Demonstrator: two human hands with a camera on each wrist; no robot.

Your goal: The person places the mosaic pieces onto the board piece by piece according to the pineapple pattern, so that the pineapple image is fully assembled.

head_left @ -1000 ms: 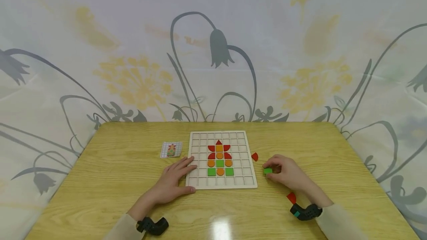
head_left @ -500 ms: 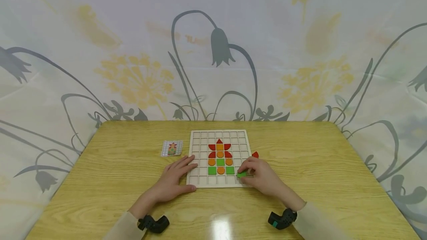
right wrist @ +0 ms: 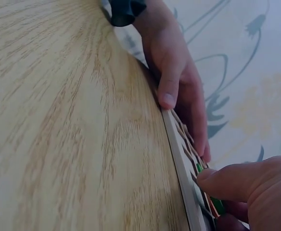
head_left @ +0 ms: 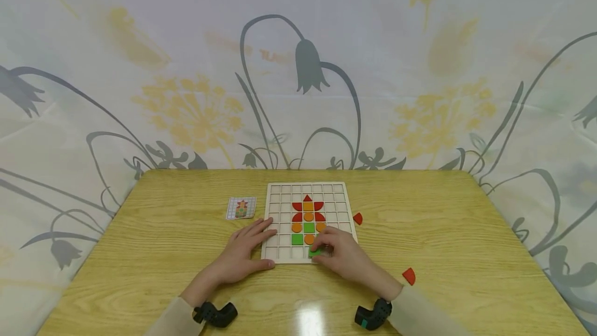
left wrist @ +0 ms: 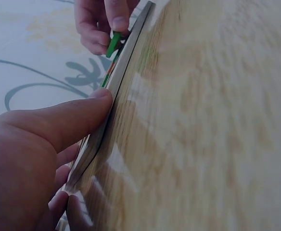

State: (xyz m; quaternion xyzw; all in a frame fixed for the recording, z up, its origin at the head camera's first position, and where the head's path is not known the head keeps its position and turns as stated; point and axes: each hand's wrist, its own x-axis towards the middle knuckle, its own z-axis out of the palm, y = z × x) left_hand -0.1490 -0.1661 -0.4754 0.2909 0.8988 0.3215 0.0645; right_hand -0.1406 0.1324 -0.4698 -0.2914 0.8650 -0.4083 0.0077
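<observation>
In the head view my right hand (head_left: 344,256) pinches a green square tile (head_left: 314,254) between thumb and fingers, over the bottom row of a pale grid board (head_left: 333,197). The same green tile (left wrist: 113,44) looks tilted at the board's edge in the left wrist view. My left hand (head_left: 239,257) rests along the board's left side with fingers straight, fingertips on the rim. Set in the board are several red pieces (head_left: 297,217), orange round pieces (head_left: 297,227), an orange square (head_left: 308,206) and green squares (head_left: 297,239). My right hand covers some lower right cells.
A small printed card (head_left: 241,208) with a grid pattern lies left of the board. One red quarter-circle (head_left: 358,219) lies at the board's right edge. Another red quarter-circle (head_left: 409,276) lies nearer my right forearm. A flowered cloth backdrop (head_left: 298,66) stands behind the table (head_left: 163,222).
My right hand has carried the green square tile leftward from the table right of the board to above the bottom row. My left hand has stayed in place.
</observation>
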